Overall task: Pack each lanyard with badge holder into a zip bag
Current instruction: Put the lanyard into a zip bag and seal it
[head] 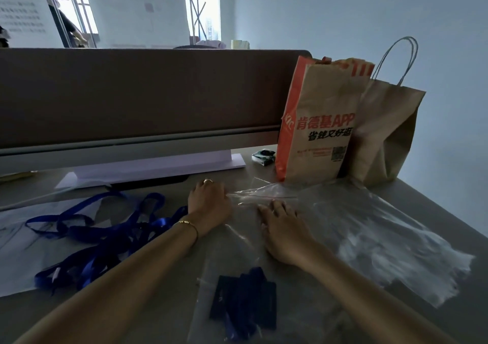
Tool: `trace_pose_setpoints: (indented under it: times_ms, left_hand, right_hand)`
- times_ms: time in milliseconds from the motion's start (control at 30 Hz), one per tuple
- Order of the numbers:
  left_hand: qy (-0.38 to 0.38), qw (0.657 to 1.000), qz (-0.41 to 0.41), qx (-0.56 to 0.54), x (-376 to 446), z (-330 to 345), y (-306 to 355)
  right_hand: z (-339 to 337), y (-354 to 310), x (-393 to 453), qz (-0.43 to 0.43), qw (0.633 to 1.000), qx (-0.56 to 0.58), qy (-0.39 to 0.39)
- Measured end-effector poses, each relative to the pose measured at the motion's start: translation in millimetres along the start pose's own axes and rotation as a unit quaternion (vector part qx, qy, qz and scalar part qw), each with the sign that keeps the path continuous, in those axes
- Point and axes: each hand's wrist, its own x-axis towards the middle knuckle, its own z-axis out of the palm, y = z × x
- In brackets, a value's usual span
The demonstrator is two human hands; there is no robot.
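In front of the printed paper bag (318, 122) on the desk, my left hand (208, 203) pinches the mouth of a zip bag (245, 235) and my right hand (284, 227) presses it flat with spread fingers, probably to seal it; the loose lanyards (105, 235) wait far to the left of that paper bag.

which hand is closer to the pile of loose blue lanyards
Left. The left hand lies just right of the loose blue lanyards, its wrist almost against them. The right hand rests farther right, on the zip bag.
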Motion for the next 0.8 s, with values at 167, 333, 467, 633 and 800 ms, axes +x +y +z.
trace_pose_setpoints:
  times_ms: [167,333,467,633,800]
  left_hand:
    - [-0.012,0.997,0.008,-0.075,10,-5,-6]
    - [0.087,0.984,0.061,-0.145,4,-7,-12]
    - [0.115,0.968,0.101,-0.198,-6,-19,-10]
    - [0.109,0.963,0.125,-0.214,-20,-35,-3]
    - [0.105,0.952,0.120,-0.260,-22,-57,2]
  right_hand:
    - [-5,3,0,-0.009,1.000,0.020,0.001]
    - [-20,-2,-1,0.001,0.997,0.077,-0.019]
    - [-48,-10,0,-0.025,0.992,0.049,0.118]
    - [-68,-37,16,-0.053,0.980,0.064,0.178]
    - [-66,-48,28,-0.085,0.976,0.099,0.171]
